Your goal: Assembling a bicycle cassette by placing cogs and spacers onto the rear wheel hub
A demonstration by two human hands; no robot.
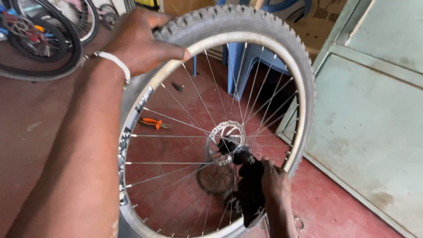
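Fingers of left hand (141,42) curl over the knobby tyre (246,22) of an upright bicycle wheel (216,132); right hand (273,180) clutches a black rag (251,189) against the hub (233,150)

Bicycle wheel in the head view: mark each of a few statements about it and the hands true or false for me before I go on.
1. The left hand grips the knobby tyre at the top of the bicycle wheel. True.
2. The right hand is off the wheel, resting on the floor. False: it holds a black part at the hub, next to the disc rotor.
3. Orange-handled pliers lie on the red floor behind the spokes. True.
4. The wheel has no tyre fitted. False: a tyre sits on the rim.
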